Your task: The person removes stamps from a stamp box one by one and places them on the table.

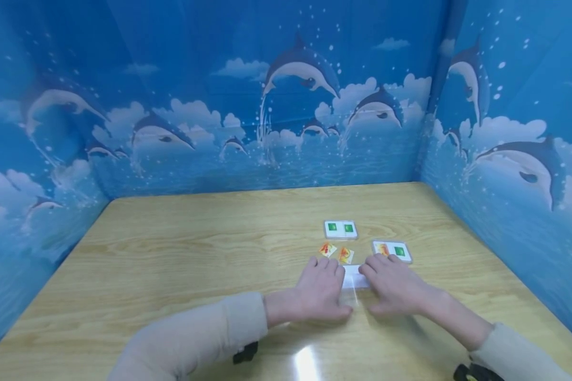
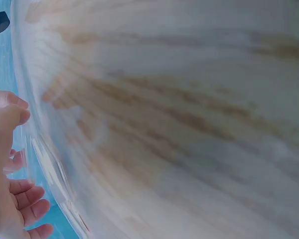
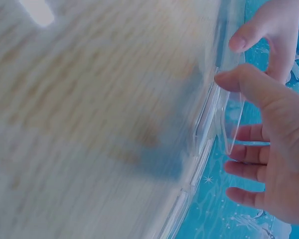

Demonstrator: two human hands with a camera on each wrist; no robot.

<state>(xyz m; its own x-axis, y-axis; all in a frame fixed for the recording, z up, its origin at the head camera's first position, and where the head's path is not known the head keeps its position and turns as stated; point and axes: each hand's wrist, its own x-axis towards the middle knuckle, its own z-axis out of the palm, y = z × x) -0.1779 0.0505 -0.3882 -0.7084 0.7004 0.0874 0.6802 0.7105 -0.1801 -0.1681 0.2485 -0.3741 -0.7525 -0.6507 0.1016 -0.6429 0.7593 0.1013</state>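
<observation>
A small clear plastic case (image 1: 355, 280) lies low over the table between both hands. My left hand (image 1: 316, 288) holds its left end, thumb towards me and fingers along the far side. The right hand (image 1: 395, 286) holds the other end in the same way. In the right wrist view, the transparent case (image 3: 231, 122) shows between the right thumb and fingers. The left wrist view has the left hand (image 2: 10, 164) cut off at the edge, clear plastic between thumb and fingers. Just beyond the hands lie two small orange picture cards, one left (image 1: 328, 248) and one right (image 1: 346, 255).
A flat clear case with two green cards (image 1: 340, 230) lies farther back. Another case (image 1: 392, 251), with an orange and a green card, lies beyond the right hand's fingers. Blue dolphin-print curtains (image 1: 209, 106) border the wooden table (image 1: 195, 243) at the back and sides.
</observation>
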